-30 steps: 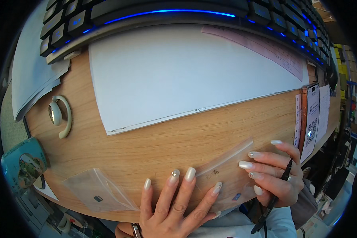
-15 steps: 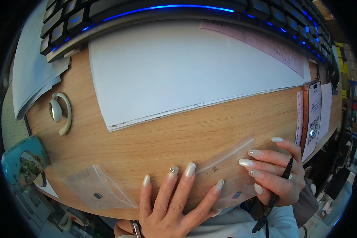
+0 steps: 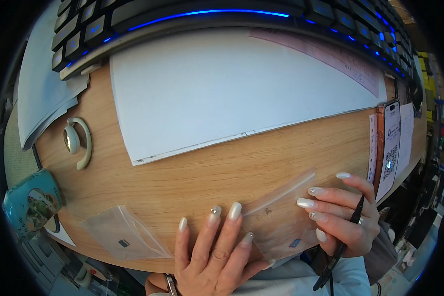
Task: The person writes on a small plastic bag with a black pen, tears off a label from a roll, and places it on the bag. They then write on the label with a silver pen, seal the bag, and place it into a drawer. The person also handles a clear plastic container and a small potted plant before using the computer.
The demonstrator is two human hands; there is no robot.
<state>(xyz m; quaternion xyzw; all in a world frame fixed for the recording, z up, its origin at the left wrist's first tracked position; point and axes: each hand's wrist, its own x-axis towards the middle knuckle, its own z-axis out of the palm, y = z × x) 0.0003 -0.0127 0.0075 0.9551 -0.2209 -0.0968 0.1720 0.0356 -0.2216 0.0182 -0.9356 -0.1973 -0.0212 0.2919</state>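
Observation:
My left hand (image 3: pixel 217 254) lies with fingers spread at the near edge of the wooden desk. Its thumb and index finger are at the left edge of a clear zip bag (image 3: pixel 278 227). Inside that bag sits a small blue chip-like piece (image 3: pixel 295 243), and dark handwriting marks show on the plastic. My right hand (image 3: pixel 348 217) is at the bag's right side with a black pen (image 3: pixel 336 261) held between its fingers, tip end hidden or unclear. Left of my left hand lies a second clear zip bag (image 3: pixel 143 234) holding a small dark chip-like piece (image 3: pixel 124 243).
A white paper stack (image 3: pixel 232 98) with a pink slip (image 3: pixel 320 59) lies below a backlit black keyboard (image 3: pixel 202 15). At right are a phone (image 3: pixel 390 143) and paper strips. At left are a white hook-shaped gadget (image 3: pixel 86 143), a teal packet (image 3: pixel 32 202) and more papers (image 3: pixel 49 84).
My left index finger has drawn back down and left, away from the handwriting on the bag. The right hand and pen have hardly moved.

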